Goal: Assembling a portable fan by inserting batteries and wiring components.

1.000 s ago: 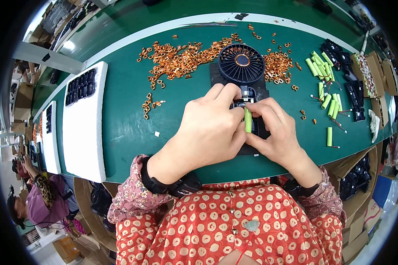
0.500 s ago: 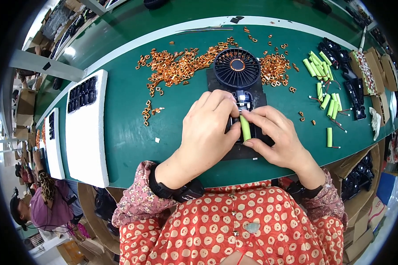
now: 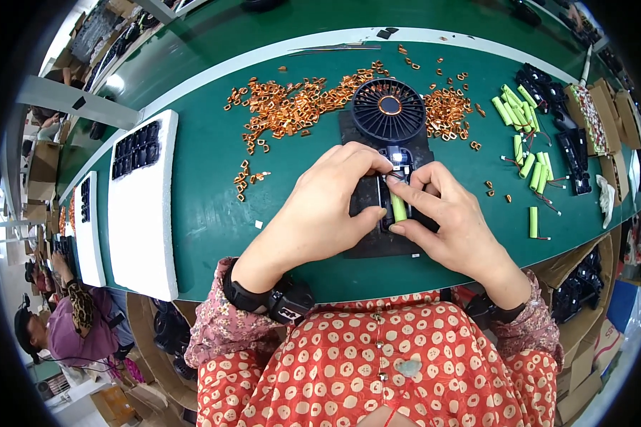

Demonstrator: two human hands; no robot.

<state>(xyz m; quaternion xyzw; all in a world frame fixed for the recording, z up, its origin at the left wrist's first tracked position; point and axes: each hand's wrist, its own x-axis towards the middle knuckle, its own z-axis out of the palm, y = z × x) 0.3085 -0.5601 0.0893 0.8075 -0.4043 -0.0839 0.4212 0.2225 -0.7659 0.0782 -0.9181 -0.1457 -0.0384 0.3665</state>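
A black fan with a round grille (image 3: 388, 107) lies on a dark mat (image 3: 363, 242), its handle toward me. In the open handle rests a green cylindrical battery (image 3: 399, 208), beside a small circuit board (image 3: 397, 158). My left hand (image 3: 327, 203) is curled over the handle's left side. Its fingertips are by the thin wires below the board, and its thumb reaches the handle's edge near the battery. With thumb and index finger, my right hand (image 3: 452, 213) presses on the battery from the right. What lies under the fingertips is partly hidden.
Copper-coloured coil pieces (image 3: 285, 107) are heaped behind and beside the fan. Wired green batteries (image 3: 538, 171) lie at right, near black casings (image 3: 573, 160) and a carton (image 3: 587, 117). White foam trays (image 3: 139, 213) stand at left. A co-worker (image 3: 78, 327) sits far left.
My left thumb has moved away from the battery to the handle's left edge. The battery sits lower in the handle, and my right index finger has shifted over its upper end.
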